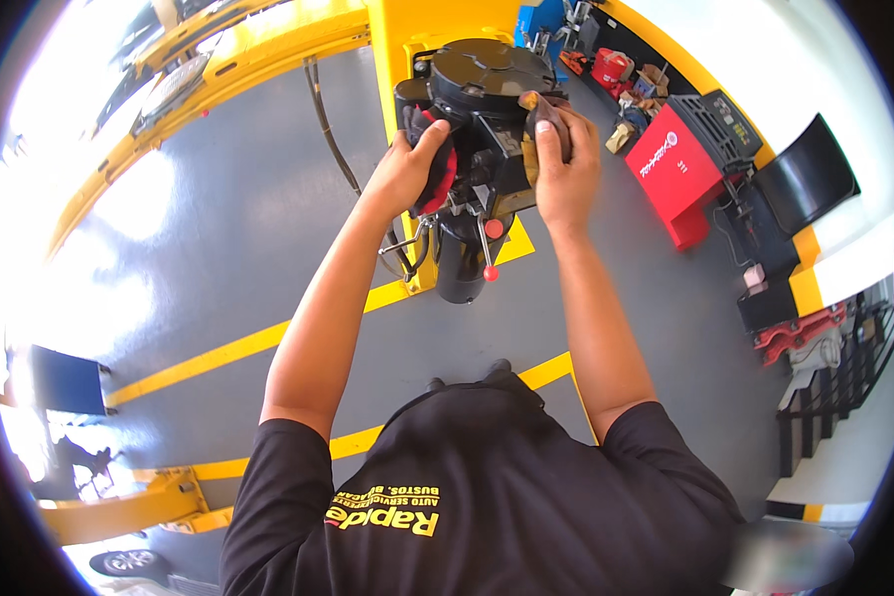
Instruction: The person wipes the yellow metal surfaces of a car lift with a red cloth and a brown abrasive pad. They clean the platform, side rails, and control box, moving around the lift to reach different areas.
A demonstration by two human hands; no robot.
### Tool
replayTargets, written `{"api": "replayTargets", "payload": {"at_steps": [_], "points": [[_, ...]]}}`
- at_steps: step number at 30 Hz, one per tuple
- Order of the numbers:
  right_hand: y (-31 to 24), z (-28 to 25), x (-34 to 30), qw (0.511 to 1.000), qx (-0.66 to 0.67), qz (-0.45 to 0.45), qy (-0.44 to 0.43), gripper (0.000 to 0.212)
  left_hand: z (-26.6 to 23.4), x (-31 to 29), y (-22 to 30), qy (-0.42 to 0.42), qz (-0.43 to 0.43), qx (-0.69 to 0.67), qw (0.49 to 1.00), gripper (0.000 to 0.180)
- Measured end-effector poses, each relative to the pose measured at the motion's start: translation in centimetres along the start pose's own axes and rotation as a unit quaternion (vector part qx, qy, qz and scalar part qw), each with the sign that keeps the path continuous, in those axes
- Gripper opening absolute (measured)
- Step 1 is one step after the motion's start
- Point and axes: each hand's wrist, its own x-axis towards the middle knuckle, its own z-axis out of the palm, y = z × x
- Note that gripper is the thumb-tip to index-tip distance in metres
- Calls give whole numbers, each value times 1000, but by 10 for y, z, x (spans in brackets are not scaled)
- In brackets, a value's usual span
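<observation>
I stand before a black power unit (487, 109) mounted on a yellow lift post (407, 30). My left hand (404, 171) grips the unit's left side, over a red part (437, 179). Against the unit's right side my right hand (564, 164) presses a small dark brown cloth-like object (544, 114). Below the unit hang a black cylinder (459, 268) and a lever with a red knob (490, 271).
A red machine (673, 174) with a black hood (815, 174) stands at the right by the wall. Yellow lift arms (209, 70) stretch away to the upper left, another (119, 507) lies at lower left. Yellow lines cross the grey floor (228, 228). A black hose (328, 119) trails down beside the post.
</observation>
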Motion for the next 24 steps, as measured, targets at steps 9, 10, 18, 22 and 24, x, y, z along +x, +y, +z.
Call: {"api": "replayTargets", "payload": {"at_steps": [9,10,18,22,24], "points": [[4,-11,21,969,52,239,-33,41,8,34,13,144,93,125,977,56],[25,-11,21,959,33,275,-63,46,18,18,23,147,88,130,977,52],[57,-2,-41,822,338,458,-8,47,19,-37,2,185,387,342,836,51],[68,-12,-54,805,346,480,-44,47,22,-59,-4,135,387,396,822,47],[55,-19,-46,818,282,495,-84,44,18,-66,-12,128,376,399,827,43]]}}
